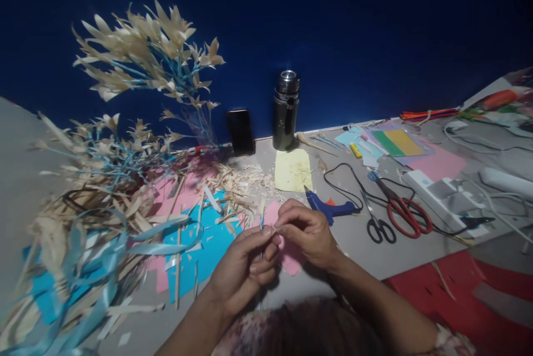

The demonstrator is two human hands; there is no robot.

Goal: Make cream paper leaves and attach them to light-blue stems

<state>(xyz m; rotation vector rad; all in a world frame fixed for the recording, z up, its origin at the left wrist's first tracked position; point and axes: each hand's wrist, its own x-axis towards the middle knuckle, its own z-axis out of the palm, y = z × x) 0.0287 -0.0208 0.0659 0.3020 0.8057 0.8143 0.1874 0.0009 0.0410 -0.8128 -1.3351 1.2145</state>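
My left hand point(244, 264) is closed around a thin stem point(261, 221), which stands nearly upright and shows blue and pale colour at its top. Close against it, my right hand point(310, 234) pinches at the left fingertips; whatever lies between those fingers is too small to make out. Pink paper point(292, 260) lies under the hands. Just beyond the right hand rests a blue glue gun point(333, 210), its nozzle by a yellow paper sheet point(292, 171). Blue paper point(204, 250) with scraps on it is left of my left hand.
Dried husk flowers on blue stems point(154, 61), husk strips point(54, 239) and light-blue ribbon point(112, 267) crowd the left. A phone point(240, 133) and a flask point(285, 117) stand by the wall. Black-handled scissors point(381, 231), red-handled scissors point(410, 217) and a power strip point(428, 184) lie right.
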